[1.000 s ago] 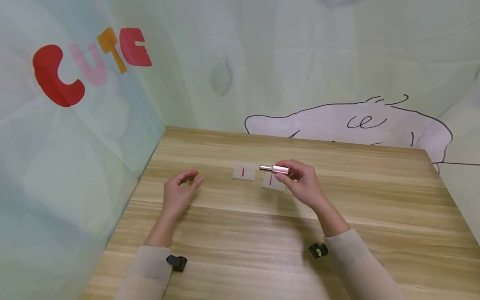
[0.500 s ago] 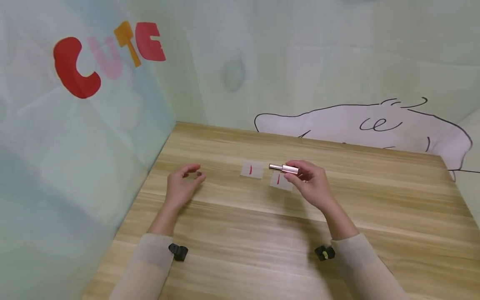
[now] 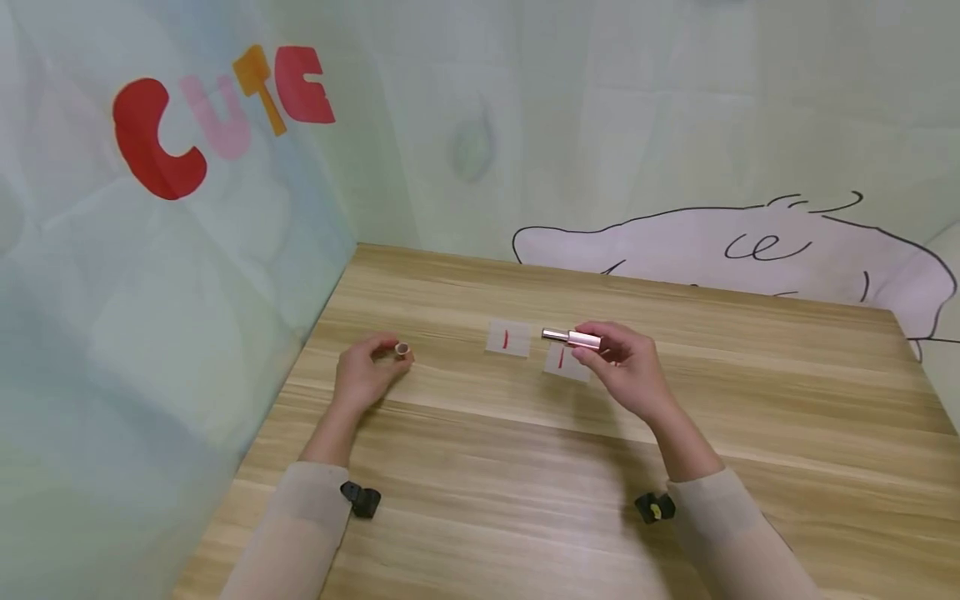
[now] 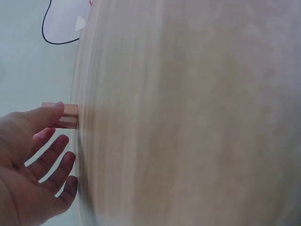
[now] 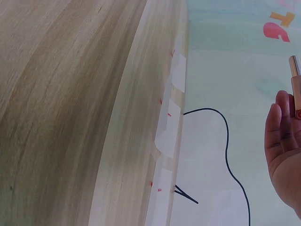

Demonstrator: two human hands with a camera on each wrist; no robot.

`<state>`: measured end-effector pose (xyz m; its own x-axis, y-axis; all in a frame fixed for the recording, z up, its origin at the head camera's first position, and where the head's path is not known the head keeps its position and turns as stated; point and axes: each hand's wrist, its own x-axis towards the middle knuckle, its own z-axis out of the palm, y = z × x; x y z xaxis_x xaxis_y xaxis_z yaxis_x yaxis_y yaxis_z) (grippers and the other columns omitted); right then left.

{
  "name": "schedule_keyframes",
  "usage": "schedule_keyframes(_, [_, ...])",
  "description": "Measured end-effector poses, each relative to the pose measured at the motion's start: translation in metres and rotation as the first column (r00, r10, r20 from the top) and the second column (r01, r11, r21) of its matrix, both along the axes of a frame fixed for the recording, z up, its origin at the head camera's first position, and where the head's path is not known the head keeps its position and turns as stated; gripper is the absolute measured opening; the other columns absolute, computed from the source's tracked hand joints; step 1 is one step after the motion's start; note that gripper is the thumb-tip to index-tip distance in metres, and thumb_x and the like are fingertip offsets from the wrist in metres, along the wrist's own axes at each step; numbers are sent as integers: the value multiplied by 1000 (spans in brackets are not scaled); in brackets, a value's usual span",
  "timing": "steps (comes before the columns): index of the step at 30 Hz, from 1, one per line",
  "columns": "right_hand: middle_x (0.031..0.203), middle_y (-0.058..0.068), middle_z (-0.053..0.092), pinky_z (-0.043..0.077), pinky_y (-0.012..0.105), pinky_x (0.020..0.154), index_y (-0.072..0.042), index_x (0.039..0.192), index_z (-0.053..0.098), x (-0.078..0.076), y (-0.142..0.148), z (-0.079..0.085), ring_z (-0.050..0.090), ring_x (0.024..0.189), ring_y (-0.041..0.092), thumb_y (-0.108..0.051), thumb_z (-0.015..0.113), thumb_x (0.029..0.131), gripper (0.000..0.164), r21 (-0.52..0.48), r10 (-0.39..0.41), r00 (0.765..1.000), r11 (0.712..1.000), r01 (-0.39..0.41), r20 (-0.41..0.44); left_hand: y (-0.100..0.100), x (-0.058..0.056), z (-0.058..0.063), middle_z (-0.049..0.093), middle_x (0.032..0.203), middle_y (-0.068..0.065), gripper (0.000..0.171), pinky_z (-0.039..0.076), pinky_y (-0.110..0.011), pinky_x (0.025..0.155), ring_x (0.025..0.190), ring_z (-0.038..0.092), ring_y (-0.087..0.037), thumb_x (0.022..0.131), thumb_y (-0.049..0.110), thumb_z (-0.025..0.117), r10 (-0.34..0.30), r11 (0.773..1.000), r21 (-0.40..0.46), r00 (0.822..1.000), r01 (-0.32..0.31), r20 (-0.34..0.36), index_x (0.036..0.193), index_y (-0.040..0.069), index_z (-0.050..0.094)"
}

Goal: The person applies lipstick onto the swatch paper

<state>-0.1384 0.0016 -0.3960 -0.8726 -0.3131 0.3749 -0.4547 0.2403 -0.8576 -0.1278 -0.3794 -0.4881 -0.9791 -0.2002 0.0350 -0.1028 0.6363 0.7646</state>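
Observation:
My left hand [image 3: 362, 373] pinches a small rose-gold lipstick cap [image 3: 403, 352] between thumb and fingers over the left part of the table. The cap's round open end faces up toward the head camera. In the left wrist view the thumb lies across the cap [image 4: 70, 117], and the other fingers are loosely bent below. My right hand [image 3: 628, 371] holds the lipstick tube [image 3: 583, 340] by its wider pink-gold base, with the narrow metallic end pointing left. The right wrist view catches only part of this tube [image 5: 296, 89] at its edge. Cap and tube are well apart.
Two pale paper squares with red marks lie on the wooden table [image 3: 480, 467]: one square [image 3: 517, 337] left of the tube, the other square [image 3: 562, 367] partly under the right hand. Cloth backdrops [image 3: 420, 150] with printed letters and a line drawing enclose the table.
The left hand has turned, bringing the cap's open end into view between its fingers. The right hand keeps its hold on the tube. The head view has shifted slightly.

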Motion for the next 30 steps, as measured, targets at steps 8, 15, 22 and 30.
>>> schedule_keyframes(8, [92,21,71,51,22,59,10,111,69,-1,3,2,59,66,11,10,73,86,25,17,-11,1000,1000,11,7,1,-6,0,72,112,-21,32,46,-52,102,111,64,-40,86,17,82,-28,998,-56,999,26,-26,110,-1,72])
schedule_keyframes(15, [93,21,71,51,23,59,9,110,69,-1,5,2,60,68,10,9,74,87,24,12,-11,999,1000,11,31,5,-5,1,72,113,-20,33,47,-52,101,110,64,-39,89,22,80,-18,999,-35,1000,19,19,113,1,72])
schedule_keyframes(22, [91,22,71,50,20,57,10,110,69,-1,6,1,60,67,9,10,73,87,24,0,-14,1000,1000,14,10,20,-4,8,73,108,-18,31,53,-46,94,102,70,-34,89,17,79,-30,999,32,998,32,-53,114,0,72])
schedule_keyframes(30, [92,23,71,51,19,57,11,111,69,-3,11,1,61,70,5,11,72,87,24,-4,-19,1000,1000,19,8,41,-9,24,74,105,-15,24,56,-43,89,98,72,-30,89,9,77,-92,988,111,986,108,-139,111,1,72])
